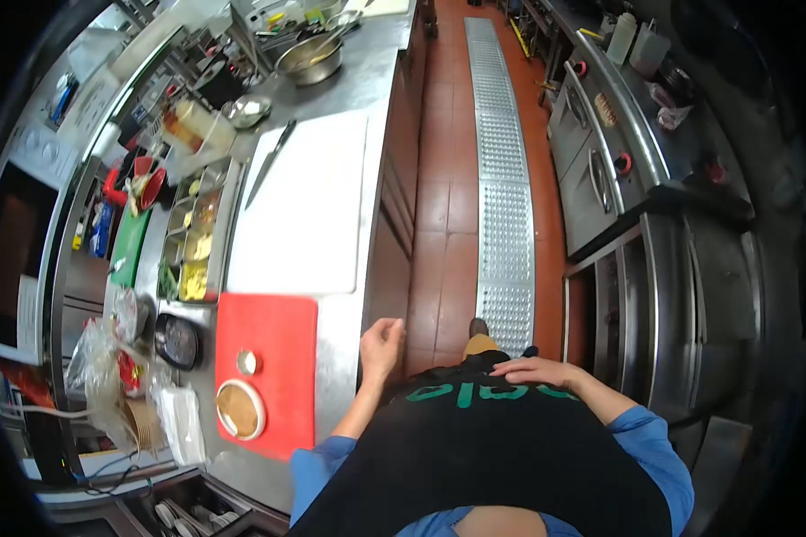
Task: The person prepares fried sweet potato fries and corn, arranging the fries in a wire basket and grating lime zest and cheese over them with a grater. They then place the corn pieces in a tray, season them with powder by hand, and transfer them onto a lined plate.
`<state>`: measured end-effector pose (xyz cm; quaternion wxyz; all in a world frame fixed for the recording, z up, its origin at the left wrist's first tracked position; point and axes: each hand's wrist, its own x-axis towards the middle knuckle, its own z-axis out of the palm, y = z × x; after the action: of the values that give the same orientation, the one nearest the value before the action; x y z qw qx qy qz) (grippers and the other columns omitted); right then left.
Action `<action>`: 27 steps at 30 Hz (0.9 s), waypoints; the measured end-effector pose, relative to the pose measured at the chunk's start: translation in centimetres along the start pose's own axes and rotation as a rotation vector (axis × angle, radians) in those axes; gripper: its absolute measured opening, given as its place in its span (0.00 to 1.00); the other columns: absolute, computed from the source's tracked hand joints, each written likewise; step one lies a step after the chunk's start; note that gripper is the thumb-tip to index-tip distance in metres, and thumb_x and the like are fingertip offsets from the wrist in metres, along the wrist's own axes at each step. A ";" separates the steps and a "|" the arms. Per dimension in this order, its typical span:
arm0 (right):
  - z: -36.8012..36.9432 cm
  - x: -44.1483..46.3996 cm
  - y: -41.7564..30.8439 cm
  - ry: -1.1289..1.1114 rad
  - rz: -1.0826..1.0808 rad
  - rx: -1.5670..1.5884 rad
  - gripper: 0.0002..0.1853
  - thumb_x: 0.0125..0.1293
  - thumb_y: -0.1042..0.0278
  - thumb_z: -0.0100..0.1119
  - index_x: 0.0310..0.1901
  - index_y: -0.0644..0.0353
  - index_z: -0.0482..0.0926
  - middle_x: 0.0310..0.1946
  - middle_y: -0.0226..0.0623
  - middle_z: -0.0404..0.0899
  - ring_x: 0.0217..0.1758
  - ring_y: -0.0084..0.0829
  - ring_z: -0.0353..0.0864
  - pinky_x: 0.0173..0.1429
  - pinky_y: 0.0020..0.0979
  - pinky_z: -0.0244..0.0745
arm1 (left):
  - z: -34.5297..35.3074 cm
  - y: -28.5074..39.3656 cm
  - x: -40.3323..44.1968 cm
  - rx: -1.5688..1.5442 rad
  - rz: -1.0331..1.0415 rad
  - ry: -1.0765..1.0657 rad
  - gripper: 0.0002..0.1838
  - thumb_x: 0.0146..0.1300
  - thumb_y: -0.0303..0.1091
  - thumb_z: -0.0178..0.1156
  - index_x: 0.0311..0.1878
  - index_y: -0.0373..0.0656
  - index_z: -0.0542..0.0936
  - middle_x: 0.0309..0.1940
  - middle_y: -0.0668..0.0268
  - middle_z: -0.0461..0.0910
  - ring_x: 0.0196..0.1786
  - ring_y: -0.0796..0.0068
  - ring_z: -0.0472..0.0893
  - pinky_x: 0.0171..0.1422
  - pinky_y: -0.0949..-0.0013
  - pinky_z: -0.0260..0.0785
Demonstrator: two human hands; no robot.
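Head view: white dish point(261, 413) holds something brown point(238, 410), divided tray point(228, 228) yellow pieces point(194, 281).

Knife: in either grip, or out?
Out. The knife lies on the white board; the left grip is near the counter edge, away from it, and the right grip rests on the black apron.

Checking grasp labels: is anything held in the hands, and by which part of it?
No held object shows. The left hand is loosely curled near the counter edge; the right hand is extended over the black apron.
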<state>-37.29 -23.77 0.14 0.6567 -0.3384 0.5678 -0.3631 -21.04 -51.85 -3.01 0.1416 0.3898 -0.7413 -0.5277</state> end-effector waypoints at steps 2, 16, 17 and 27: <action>-5.5 -0.5 -0.3 0.120 0.183 0.008 0.24 0.65 0.47 0.49 0.55 0.55 0.75 0.56 0.37 0.73 0.62 0.34 0.68 0.64 0.33 0.61 | 1.0 2.4 3.5 -0.056 -0.034 -0.093 0.13 0.62 0.38 0.57 0.38 0.36 0.79 0.26 0.61 0.81 0.30 0.77 0.80 0.36 0.73 0.72; -38.4 23.7 -24.1 0.069 -0.112 -0.978 0.24 0.64 0.46 0.49 0.52 0.56 0.74 0.44 0.48 0.78 0.49 0.48 0.75 0.54 0.41 0.69 | 1.5 12.5 39.5 -0.717 -0.150 0.278 0.10 0.63 0.32 0.56 0.42 0.34 0.76 0.31 0.60 0.80 0.29 0.76 0.79 0.38 0.74 0.73; -40.4 24.9 -25.1 0.056 -0.087 -0.981 0.24 0.64 0.46 0.49 0.52 0.56 0.74 0.44 0.48 0.78 0.49 0.48 0.75 0.54 0.41 0.69 | 1.1 12.9 42.7 -0.760 -0.144 0.351 0.10 0.63 0.32 0.57 0.42 0.35 0.76 0.31 0.59 0.79 0.30 0.76 0.79 0.38 0.73 0.74; -58.4 35.0 -38.6 -0.105 0.067 -1.106 0.23 0.63 0.49 0.52 0.51 0.58 0.73 0.36 0.48 0.80 0.43 0.49 0.77 0.48 0.42 0.71 | -4.1 19.9 69.8 -1.103 -0.430 0.615 0.27 0.57 0.32 0.62 0.56 0.37 0.61 0.43 0.55 0.74 0.39 0.65 0.77 0.44 0.60 0.75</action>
<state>-95.57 -75.40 8.38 0.4197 -0.6320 0.6509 0.0274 -72.79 -102.68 2.34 0.4168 0.5323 -0.1941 -0.7108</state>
